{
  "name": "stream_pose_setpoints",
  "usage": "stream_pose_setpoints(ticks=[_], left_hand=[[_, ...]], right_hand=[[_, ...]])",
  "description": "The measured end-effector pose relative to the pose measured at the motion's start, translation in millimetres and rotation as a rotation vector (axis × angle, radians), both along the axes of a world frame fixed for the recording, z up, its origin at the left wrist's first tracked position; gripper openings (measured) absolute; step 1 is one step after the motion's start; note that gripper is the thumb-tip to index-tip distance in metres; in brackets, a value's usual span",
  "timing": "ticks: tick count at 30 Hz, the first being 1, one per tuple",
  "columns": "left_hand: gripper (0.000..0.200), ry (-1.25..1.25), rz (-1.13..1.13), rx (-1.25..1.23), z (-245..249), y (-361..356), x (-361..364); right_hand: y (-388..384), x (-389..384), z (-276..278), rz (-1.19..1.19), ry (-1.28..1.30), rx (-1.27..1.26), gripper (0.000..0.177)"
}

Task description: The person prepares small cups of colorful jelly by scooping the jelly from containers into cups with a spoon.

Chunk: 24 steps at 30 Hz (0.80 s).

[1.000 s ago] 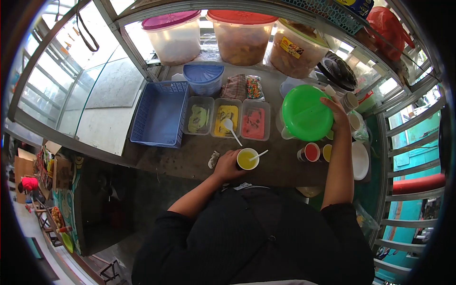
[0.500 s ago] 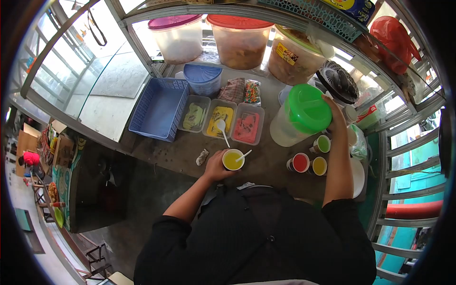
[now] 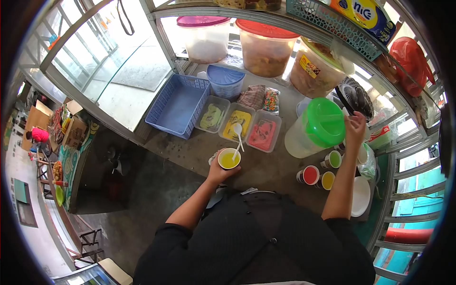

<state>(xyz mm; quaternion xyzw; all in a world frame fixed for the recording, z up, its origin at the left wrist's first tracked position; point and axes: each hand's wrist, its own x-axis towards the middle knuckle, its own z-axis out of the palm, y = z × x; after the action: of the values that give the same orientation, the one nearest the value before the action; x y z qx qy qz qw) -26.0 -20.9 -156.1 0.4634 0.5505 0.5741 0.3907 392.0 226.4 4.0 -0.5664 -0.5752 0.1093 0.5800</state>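
My left hand (image 3: 221,170) is wrapped round a paper cup (image 3: 229,158) of yellow liquid, with a white spoon standing in it. Beside the green lid of a translucent pitcher (image 3: 300,135), my right hand (image 3: 355,127) is raised with its fingers slightly apart; nothing can be made out in its grasp. Ahead of the cup are tubs of green (image 3: 212,116), yellow (image 3: 232,124) and pink (image 3: 262,134) contents; a white spoon rests in the yellow one. Near my right forearm stand cups of red (image 3: 310,175), yellow (image 3: 327,180) and green (image 3: 334,159) liquid.
A blue basket (image 3: 173,107) and a blue-lidded tub (image 3: 225,83) sit at the left. Large lidded containers (image 3: 266,52) line the back. White plates (image 3: 360,197) lie at the right edge. Above is a shelf with a teal basket (image 3: 332,28). A person in pink (image 3: 39,135) is far left.
My right hand has come off the pitcher's green lid and lifted slightly away to its right. The camera view has shifted, so the table's items appear farther right. My left hand still holds the cup.
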Motion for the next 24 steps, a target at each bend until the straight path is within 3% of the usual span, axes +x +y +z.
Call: stream_pose_setpoints(ticks=[3,6,10,12,14,18,21,24], left_hand=[[0.076,-0.002,-0.028,-0.025,13.9,3.4,-26.9],[0.078,0.008,-0.060,-0.012,17.0,13.6,-51.2],[0.080,-0.020,-0.113,0.011,15.8,28.3,-80.4],[0.081,-0.010,-0.137,0.009,16.3,33.9,-92.4],[0.082,-0.013,-0.170,0.010,14.0,38.2,-102.4],[0.083,-0.009,-0.272,0.004,6.6,42.8,-119.2],[0.082,0.024,-0.330,0.014,1.9,42.9,-126.9],[0.081,0.142,-0.344,0.060,-2.5,43.0,-129.1]], right_hand=[[-50.1,-56.7,54.4,-0.222,-0.390,0.404,0.020],[-72.3,-112.5,58.8,0.066,-0.273,0.421,0.017],[-88.2,-198.5,72.9,0.442,-0.247,0.176,0.016],[-88.1,-233.1,55.6,0.587,-0.278,-0.169,0.017],[-84.5,-263.6,22.4,0.711,-0.504,-0.417,0.022],[-107.7,-296.9,-54.1,0.740,-1.019,-0.619,0.033],[-115.7,-308.2,-92.3,0.667,-0.965,-0.759,0.032],[-109.3,-307.1,-92.3,0.608,-0.441,-1.109,0.031]])
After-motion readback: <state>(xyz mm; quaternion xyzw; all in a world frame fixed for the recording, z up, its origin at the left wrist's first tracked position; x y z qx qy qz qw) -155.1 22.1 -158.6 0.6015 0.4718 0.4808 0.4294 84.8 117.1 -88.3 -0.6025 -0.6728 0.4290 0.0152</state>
